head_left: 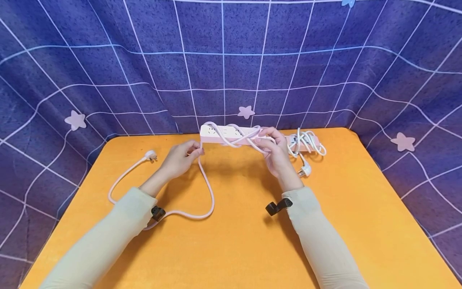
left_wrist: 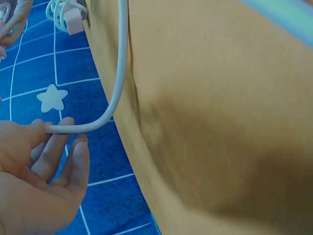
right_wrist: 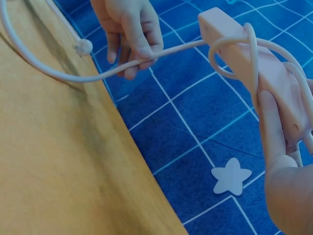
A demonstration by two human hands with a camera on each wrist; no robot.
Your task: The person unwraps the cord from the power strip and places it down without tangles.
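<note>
A pink-and-white power strip (head_left: 206, 138) is held up above the far part of the table, its own cord wound loosely around it. My right hand (head_left: 276, 154) grips its right end, fingers and thumb around the strip and the cord loops; the right wrist view shows the thumb along its side. Just below the strip's left end, my left hand (head_left: 179, 159) pinches the pale pink cord (left_wrist: 78, 128) between thumb and fingers. The loose cord (head_left: 212, 196) drops to the table, passes under the left forearm and ends in a plug (head_left: 150, 155) at the left.
Behind the right hand lies a second pink power strip (head_left: 314, 139), wrapped in white cord, with its plug (head_left: 305, 170) in front. An orange cloth (head_left: 238, 241) covers the table. A blue gridded curtain (head_left: 202, 72) with star shapes hangs behind it and at both sides.
</note>
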